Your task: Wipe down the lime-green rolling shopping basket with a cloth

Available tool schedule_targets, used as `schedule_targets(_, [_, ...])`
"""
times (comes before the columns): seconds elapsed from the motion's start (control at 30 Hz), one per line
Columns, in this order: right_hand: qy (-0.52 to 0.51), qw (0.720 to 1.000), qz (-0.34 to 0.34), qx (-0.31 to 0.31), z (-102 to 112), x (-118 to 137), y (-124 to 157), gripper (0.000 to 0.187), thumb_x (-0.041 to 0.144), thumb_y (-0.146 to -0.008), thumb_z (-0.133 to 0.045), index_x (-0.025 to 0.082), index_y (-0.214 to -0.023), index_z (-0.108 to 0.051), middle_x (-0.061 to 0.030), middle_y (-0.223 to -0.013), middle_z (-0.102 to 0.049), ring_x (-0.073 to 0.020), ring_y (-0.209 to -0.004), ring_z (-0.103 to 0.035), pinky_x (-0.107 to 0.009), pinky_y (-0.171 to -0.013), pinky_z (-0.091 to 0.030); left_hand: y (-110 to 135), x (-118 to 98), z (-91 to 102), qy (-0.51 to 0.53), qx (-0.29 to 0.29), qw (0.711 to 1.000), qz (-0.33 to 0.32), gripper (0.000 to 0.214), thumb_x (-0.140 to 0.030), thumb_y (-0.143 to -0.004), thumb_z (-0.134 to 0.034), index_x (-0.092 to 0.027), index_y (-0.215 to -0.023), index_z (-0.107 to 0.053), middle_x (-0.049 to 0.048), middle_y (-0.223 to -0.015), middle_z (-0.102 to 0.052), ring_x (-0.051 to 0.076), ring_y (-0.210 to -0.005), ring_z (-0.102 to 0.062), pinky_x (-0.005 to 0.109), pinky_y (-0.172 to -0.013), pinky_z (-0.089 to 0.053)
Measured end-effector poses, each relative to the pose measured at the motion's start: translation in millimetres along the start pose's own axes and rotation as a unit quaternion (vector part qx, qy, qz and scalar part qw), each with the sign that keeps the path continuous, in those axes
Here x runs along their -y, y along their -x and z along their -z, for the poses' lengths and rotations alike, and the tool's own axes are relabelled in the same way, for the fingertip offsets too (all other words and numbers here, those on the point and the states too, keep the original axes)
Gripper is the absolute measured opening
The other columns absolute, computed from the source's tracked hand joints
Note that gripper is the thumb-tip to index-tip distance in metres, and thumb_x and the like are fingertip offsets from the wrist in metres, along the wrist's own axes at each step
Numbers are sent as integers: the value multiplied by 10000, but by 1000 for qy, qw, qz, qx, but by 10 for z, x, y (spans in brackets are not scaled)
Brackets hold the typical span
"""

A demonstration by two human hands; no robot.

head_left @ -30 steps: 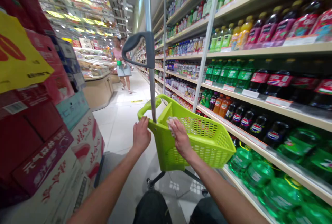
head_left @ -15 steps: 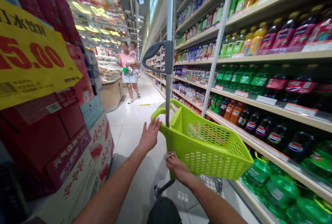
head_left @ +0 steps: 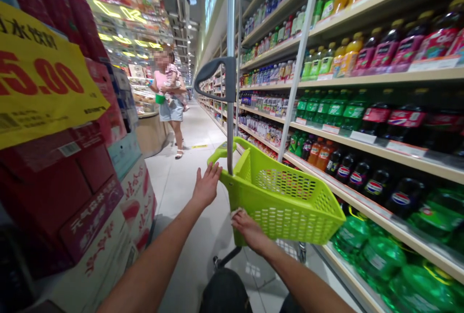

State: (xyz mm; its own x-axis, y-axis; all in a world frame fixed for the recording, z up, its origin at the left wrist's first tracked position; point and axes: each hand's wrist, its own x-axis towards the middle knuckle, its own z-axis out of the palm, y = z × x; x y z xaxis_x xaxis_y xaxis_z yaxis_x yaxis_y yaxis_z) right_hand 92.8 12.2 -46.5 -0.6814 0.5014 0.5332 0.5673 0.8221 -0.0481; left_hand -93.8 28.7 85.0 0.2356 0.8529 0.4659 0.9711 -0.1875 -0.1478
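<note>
Work appears under way; the share done or left cannot be determined. Right hand (head_left: 248, 228) grips a cloth (head_left: 236, 212) against the basket (head_left: 270, 194), which stands beside the shelves (head_left: 362, 81); left hand (head_left: 206, 185) lies open on its rim. The cloth sits lower than one second ago.

From my remote feed I can read "5.00" in big red figures on the yellow sign (head_left: 47, 83), cut off at my left edge, with 水饮料 in black above it; 元气森林 runs slantwise across the purple box panel (head_left: 90, 216); yellow neon letters (head_left: 121, 11) overhead give me "L" and "K"; the dark bottles (head_left: 373, 187) carry the round Pepsi emblem; the red script on the white carton (head_left: 96, 262) and the print on the shelf price tags (head_left: 363, 137) defeat me.
</note>
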Motion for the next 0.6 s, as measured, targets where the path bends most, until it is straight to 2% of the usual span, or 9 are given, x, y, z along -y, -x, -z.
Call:
schedule_targets(0.13, [-1, 991, -20, -131, 355, -97, -380, 386, 149, -883, -329, 251, -1235, -449, -26, -1300, -450, -186, -1283, -260, -420, -1039, -275, 6, -52, -29, -2, -16, 1000, 11, 670, 21, -673, -285, -156, -1318, -309, 59, -1423, -249, 233, -1322, -160, 550, -1027, -190])
schedule_targets(0.2, [1, 987, -29, -155, 432, -128, -524, 417, 123, -875, -320, 257, -1255, -427, -20, -1315, -434, -187, -1294, -236, -428, -1060, -232, 13, -78, -49, -6, -29, 999, 23, 660, 17, -679, -288, -153, -1316, -315, 71, -1419, -257, 234, -1322, -160, 545, -1029, -189])
schedule_targets(0.27, [5, 994, -37, -107, 332, -104, -477, 419, 110, -860, -359, 231, -1253, -435, -51, -1285, -466, -200, -1268, -292, -419, -1057, -244, 22, -84, -62, -11, -36, 999, 27, 671, 22, -672, -291, -156, -1318, -311, 71, -1418, -257, 231, -1321, -162, 543, -1030, -189])
schedule_targets(0.33, [6, 999, -33, -32, 113, -46, -275, 400, 105, -840, -415, 203, -1223, -475, -82, -1192, -544, -208, -1192, -407, -397, -1026, -307, 33, -70, -67, -18, -37, 999, 18, 699, 37, -652, -292, -166, -1321, -307, 61, -1417, -256, 225, -1319, -171, 539, -1031, -193])
schedule_targets(0.4, [9, 1000, -23, -14, -80, -4, -63, 297, 125, -812, -488, 205, -1080, -591, -55, -987, -648, -199, -1030, -546, -348, -927, -428, 46, -58, -76, -24, -42, 999, 13, 722, 50, -630, -292, -172, -1316, -316, 52, -1413, -266, 220, -1315, -187, 532, -1030, -205])
schedule_targets(0.43, [8, 999, -32, -16, -122, -2, 0, 269, 144, -821, -484, 223, -1047, -606, -41, -983, -651, -191, -1011, -557, -336, -902, -449, 54, -62, -85, -26, -49, 998, 14, 725, 52, -622, -293, -168, -1312, -323, 53, -1409, -274, 220, -1312, -198, 527, -1028, -214])
schedule_targets(0.5, [18, 997, -47, -63, -54, -37, 1, 281, 172, -844, -451, 253, -1077, -585, -29, -1077, -621, -194, -1070, -524, -350, -905, -447, 71, -106, -119, -24, -76, 996, 25, 723, 51, -614, -298, -152, -1307, -334, 66, -1401, -292, 220, -1304, -223, 511, -1028, -231])
schedule_targets(0.6, [32, 984, -35, -171, 279, -142, -199, 399, 145, -869, -361, 270, -1239, -446, -25, -1272, -488, -205, -1233, -361, -419, -995, -355, 104, -260, -192, -13, -127, 991, 27, 709, 51, -619, -305, -150, -1297, -352, 89, -1377, -337, 205, -1282, -281, 476, -1029, -256])
